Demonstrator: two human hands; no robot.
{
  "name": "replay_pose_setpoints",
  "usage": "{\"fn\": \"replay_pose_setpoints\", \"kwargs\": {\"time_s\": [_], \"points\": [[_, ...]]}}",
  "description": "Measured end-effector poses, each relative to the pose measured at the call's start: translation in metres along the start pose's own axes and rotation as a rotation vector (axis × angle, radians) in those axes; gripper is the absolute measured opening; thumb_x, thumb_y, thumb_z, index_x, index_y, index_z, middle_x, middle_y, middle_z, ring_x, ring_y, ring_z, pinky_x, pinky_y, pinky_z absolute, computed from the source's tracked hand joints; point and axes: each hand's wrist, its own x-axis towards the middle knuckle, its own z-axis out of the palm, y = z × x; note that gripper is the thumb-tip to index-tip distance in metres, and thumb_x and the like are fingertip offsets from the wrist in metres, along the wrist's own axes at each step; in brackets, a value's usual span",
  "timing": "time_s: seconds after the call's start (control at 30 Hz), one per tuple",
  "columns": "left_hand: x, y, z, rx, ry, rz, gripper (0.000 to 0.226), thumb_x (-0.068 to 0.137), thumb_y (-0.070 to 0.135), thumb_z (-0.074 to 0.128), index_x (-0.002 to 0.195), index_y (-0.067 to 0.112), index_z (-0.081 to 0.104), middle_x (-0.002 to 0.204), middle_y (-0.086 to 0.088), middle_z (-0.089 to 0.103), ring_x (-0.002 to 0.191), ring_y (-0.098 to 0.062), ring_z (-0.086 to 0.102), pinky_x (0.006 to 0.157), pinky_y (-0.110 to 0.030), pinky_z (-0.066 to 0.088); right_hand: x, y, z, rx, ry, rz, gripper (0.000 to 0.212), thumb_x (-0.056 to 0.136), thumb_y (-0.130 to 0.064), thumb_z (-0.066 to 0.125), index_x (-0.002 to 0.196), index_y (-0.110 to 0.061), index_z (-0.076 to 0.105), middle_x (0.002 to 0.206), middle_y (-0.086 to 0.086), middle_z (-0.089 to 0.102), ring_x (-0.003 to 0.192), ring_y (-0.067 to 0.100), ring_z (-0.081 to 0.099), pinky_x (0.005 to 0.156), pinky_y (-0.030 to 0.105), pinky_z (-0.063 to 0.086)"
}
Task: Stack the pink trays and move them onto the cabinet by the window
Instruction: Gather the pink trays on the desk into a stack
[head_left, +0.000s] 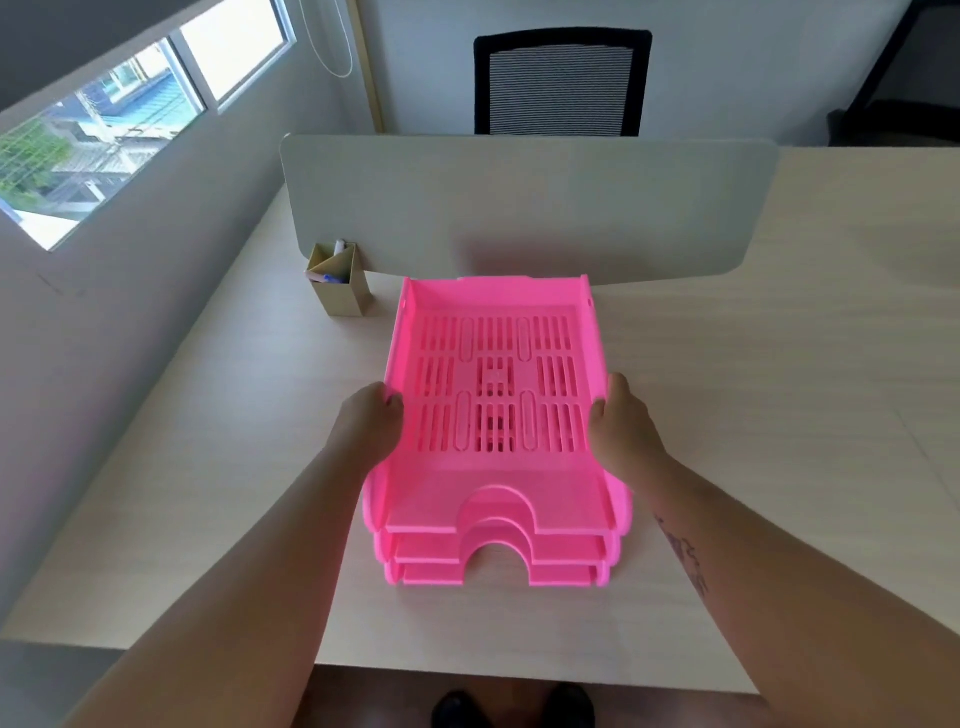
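Note:
Three pink trays (496, 483) stand stacked one on another on the pale wooden desk (727, 415), in the middle of the head view. The top tray has a slotted floor and an arched cut-out at its near edge. My left hand (371, 421) grips the stack's left side wall. My right hand (621, 426) grips the right side wall, thumb over the rim. The cabinet is not in sight.
A beige pen holder (340, 283) with pens stands left of the trays by the grey desk divider (519, 208). A black mesh chair (561, 83) sits behind the divider. A window (104, 135) is in the left wall. My shoes show under the desk's near edge.

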Motion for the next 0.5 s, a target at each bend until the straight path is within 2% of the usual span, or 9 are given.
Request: {"fn": "replay_pose_setpoints", "kwargs": {"time_s": [0.17, 0.33, 0.5], "points": [[0.002, -0.003, 0.007, -0.068, 0.032, 0.004, 0.034, 0.096, 0.025, 0.034, 0.084, 0.005, 0.058, 0.074, -0.009, 0.058, 0.069, -0.026, 0.054, 0.056, -0.032, 0.039, 0.005, -0.001, 0.004, 0.031, 0.040, 0.022, 0.042, 0.102, -0.015, 0.030, 0.143, -0.004, 0.031, 0.116, 0.024, 0.062, 0.073, 0.029, 0.056, 0.058, 0.033, 0.041], [0.000, -0.009, 0.004, -0.219, -0.040, -0.011, 0.032, 0.095, 0.031, 0.041, 0.093, 0.010, 0.064, 0.081, -0.009, 0.065, 0.073, -0.026, 0.060, 0.062, -0.033, 0.046, 0.003, 0.001, 0.001, 0.064, 0.009, 0.026, 0.044, 0.103, -0.015, 0.030, 0.146, -0.006, 0.029, 0.127, 0.023, 0.057, 0.076, 0.026, 0.057, 0.056, 0.030, 0.042], [-0.013, -0.015, 0.010, -0.447, -0.073, -0.042, 0.031, 0.096, 0.034, 0.039, 0.091, 0.021, 0.068, 0.078, -0.003, 0.070, 0.069, -0.022, 0.065, 0.057, -0.030, 0.049, -0.003, 0.004, 0.004, 0.014, 0.070, 0.031, 0.041, 0.103, -0.017, 0.030, 0.143, -0.007, 0.032, 0.122, 0.024, 0.060, 0.082, 0.035, 0.063, 0.066, 0.042, 0.052]]}}
